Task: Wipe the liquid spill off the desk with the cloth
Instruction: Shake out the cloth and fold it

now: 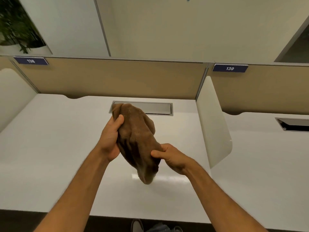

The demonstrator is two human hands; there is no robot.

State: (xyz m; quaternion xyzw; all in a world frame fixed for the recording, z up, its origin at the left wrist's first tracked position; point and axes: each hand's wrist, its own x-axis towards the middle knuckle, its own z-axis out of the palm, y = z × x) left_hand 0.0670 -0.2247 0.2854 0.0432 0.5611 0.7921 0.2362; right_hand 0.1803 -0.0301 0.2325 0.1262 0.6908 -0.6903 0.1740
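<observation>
While held above the white desk (pixel 58 148), the brown cloth (pixel 137 139) hangs bunched, its long axis running from far-left down to near-right. Left hand (pixel 110 138) grips its upper left side; right hand (pixel 168 156) pinches its lower right edge.

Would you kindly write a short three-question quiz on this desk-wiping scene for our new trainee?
1. True or false: the brown cloth lies flat on the white desk.
2. Which hand pinches the cloth lower down, nearer its hanging end: A) left hand B) right hand?
3. What number is on the sign above the left of this desk's rear partition?

Key:
1. False: both hands hold it bunched above the desk.
2. B.
3. 138.
</observation>
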